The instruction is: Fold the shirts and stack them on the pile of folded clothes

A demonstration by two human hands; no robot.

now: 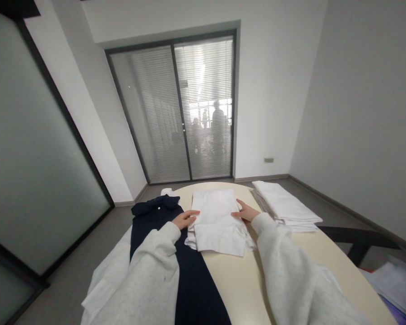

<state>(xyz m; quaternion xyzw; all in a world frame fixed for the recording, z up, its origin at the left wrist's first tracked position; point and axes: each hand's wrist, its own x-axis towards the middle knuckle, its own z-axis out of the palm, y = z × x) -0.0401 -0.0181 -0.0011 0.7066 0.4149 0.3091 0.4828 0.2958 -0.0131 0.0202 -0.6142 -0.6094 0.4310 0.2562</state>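
A folded white garment (216,221) lies on the pale round table (232,277), its layers uneven along the near and right edges. At its left edge, my left hand (186,219) grips the fabric, fingers pointing inward. My right hand (245,212) holds the opposite edge, with the thumb on top and part of the fingers hidden. Beneath my left forearm a navy polo shirt (192,275) is spread out, its buttoned collar toward the far side.
A stack of folded white cloth (286,203) sits at the table's right edge. More white fabric (110,275) hangs over the left edge. A dark chair part (358,239) and a white bundle (397,280) are at right. Beyond stands a glass door (152,117) with blinds.
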